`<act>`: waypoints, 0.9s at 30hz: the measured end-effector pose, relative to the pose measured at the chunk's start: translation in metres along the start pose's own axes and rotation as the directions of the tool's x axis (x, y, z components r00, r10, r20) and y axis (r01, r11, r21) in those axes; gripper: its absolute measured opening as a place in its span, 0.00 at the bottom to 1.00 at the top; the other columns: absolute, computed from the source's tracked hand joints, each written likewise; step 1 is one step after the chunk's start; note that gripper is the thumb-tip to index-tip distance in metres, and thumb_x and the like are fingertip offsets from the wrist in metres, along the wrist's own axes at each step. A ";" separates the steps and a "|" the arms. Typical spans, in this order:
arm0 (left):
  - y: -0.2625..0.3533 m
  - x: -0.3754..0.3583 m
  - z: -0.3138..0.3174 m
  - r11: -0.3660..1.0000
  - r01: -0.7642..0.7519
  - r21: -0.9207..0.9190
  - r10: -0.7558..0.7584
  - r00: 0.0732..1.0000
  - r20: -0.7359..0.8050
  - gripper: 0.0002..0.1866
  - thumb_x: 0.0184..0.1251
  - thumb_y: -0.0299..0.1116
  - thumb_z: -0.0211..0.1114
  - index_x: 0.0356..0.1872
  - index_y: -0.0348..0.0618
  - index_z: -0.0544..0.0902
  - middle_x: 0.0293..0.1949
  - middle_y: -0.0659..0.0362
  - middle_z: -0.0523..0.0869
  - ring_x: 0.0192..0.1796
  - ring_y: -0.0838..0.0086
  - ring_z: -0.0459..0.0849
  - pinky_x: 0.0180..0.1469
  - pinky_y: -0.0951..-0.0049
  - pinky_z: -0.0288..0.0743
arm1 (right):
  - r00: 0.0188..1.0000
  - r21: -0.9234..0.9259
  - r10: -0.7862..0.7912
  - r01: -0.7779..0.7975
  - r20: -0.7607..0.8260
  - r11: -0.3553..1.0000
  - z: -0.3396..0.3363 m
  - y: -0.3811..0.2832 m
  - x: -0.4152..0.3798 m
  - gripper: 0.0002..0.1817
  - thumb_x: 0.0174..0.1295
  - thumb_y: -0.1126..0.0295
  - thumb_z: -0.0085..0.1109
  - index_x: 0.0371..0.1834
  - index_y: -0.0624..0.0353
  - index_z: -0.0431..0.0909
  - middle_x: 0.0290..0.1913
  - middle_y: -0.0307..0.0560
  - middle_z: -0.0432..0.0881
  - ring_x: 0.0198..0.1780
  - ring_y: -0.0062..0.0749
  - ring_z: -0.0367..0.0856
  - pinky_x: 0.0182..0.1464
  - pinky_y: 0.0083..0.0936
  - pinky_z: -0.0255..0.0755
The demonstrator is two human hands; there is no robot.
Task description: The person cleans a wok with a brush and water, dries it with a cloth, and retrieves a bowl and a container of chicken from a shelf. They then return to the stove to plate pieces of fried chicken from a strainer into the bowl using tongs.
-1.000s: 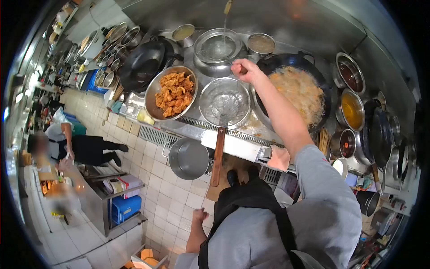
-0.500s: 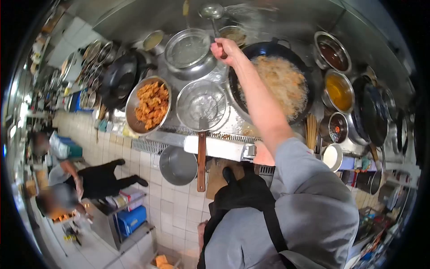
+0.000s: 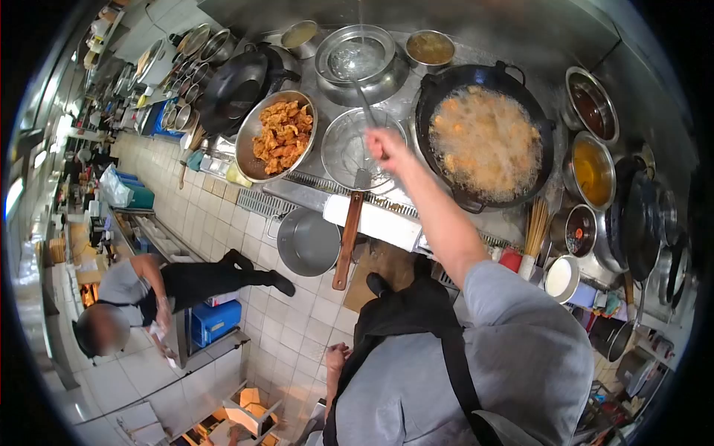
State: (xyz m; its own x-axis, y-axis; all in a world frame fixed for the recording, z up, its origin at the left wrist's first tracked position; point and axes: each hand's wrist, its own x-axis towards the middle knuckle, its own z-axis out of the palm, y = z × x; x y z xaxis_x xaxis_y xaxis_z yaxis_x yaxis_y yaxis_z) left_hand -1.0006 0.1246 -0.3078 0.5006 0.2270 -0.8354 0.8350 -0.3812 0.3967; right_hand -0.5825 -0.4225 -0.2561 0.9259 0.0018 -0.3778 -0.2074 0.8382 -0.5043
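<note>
My right hand [image 3: 387, 151] is closed around the handle of a ladle [image 3: 364, 102], arm stretched over the stove. The ladle's far end reaches the metal pot [image 3: 372, 85] of clear liquid at the back; its bowl is hard to make out there. Below the hand lies a wire strainer [image 3: 342, 152] with a wooden handle [image 3: 348, 241] pointing toward me. To the right, pieces of food bubble in oil in a black wok [image 3: 426, 141]. Low at my side hangs my left hand [image 3: 337, 358], fingers loosely bent, nothing visible in it.
A metal bowl [image 3: 245, 149] of fried pieces sits left of the strainer. Sauce bowls [image 3: 593, 171] line the right side. A grey pot [image 3: 309, 241] stands below the stove edge. A co-worker [image 3: 134, 286] works at a counter on the left.
My right hand has brought the ladle down from near the back wall to the pot. The view has shifted, and the co-worker has turned and moved slightly.
</note>
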 end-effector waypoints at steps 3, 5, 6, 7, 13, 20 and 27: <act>-0.071 0.028 -0.022 0.980 -0.055 0.192 0.047 0.998 0.048 0.19 0.80 0.38 0.62 0.59 0.30 0.77 0.48 0.46 0.88 0.43 0.60 0.91 0.42 0.62 0.88 | 1.000 0.025 -0.024 0.024 -0.012 0.999 0.005 0.063 -0.047 0.10 0.73 0.69 0.65 0.50 0.54 0.74 0.27 0.31 0.72 0.17 0.13 0.64 0.16 0.17 0.56; -0.116 0.053 -0.042 0.949 -0.094 0.300 0.074 0.994 0.079 0.19 0.80 0.38 0.62 0.58 0.30 0.77 0.48 0.46 0.88 0.43 0.60 0.91 0.42 0.62 0.88 | 1.000 0.023 -0.014 0.014 -0.005 1.000 0.012 0.093 -0.078 0.12 0.73 0.68 0.65 0.54 0.52 0.74 0.27 0.31 0.71 0.17 0.13 0.64 0.16 0.18 0.56; -0.128 0.061 -0.052 0.936 -0.100 0.338 0.077 0.994 0.082 0.19 0.80 0.38 0.62 0.57 0.30 0.78 0.48 0.46 0.88 0.43 0.60 0.91 0.42 0.62 0.88 | 1.000 0.040 -0.008 0.007 0.020 0.999 0.012 0.107 -0.093 0.11 0.74 0.68 0.65 0.53 0.52 0.73 0.26 0.30 0.70 0.17 0.12 0.64 0.16 0.18 0.56; -0.140 0.071 -0.062 0.918 -0.110 0.381 0.082 0.992 0.091 0.19 0.80 0.38 0.62 0.57 0.29 0.78 0.48 0.46 0.88 0.43 0.60 0.91 0.42 0.62 0.88 | 0.999 0.055 0.002 -0.004 0.048 0.998 0.014 0.123 -0.107 0.11 0.74 0.67 0.65 0.51 0.51 0.73 0.26 0.29 0.69 0.18 0.11 0.64 0.16 0.18 0.55; -0.168 0.154 -0.138 0.669 -0.349 0.656 0.256 0.937 0.238 0.19 0.80 0.39 0.63 0.54 0.28 0.80 0.49 0.46 0.88 0.44 0.60 0.91 0.43 0.61 0.87 | 0.910 0.395 0.147 -0.308 0.387 0.865 -0.004 0.206 -0.210 0.09 0.80 0.62 0.60 0.55 0.50 0.74 0.22 0.26 0.64 0.12 0.09 0.56 0.10 0.14 0.48; -0.086 0.203 -0.204 0.992 0.055 -0.115 -0.034 0.983 0.182 0.18 0.79 0.39 0.63 0.48 0.27 0.81 0.43 0.46 0.88 0.40 0.62 0.91 0.40 0.65 0.88 | 0.863 -0.844 -0.469 0.104 -0.187 0.526 0.053 0.217 -0.210 0.21 0.74 0.67 0.61 0.66 0.61 0.72 0.31 0.48 0.79 0.27 0.41 0.82 0.29 0.38 0.77; -0.025 0.227 -0.224 0.977 -0.193 0.090 0.162 0.948 0.274 0.11 0.79 0.32 0.62 0.49 0.31 0.78 0.37 0.51 0.85 0.33 0.64 0.89 0.32 0.65 0.88 | 0.672 -0.964 -0.712 -0.265 -0.203 0.025 0.078 0.290 -0.217 0.36 0.70 0.75 0.55 0.83 0.61 0.61 0.52 0.68 0.79 0.48 0.71 0.83 0.55 0.57 0.79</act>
State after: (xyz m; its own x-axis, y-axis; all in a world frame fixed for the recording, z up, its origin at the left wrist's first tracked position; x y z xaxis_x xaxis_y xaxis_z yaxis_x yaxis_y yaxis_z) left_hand -0.8567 0.3858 -0.4220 0.5475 -0.0922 -0.8317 0.6985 -0.4971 0.5149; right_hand -0.8184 -0.1374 -0.2599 0.7056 -0.7066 -0.0524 -0.5551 -0.5054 -0.6606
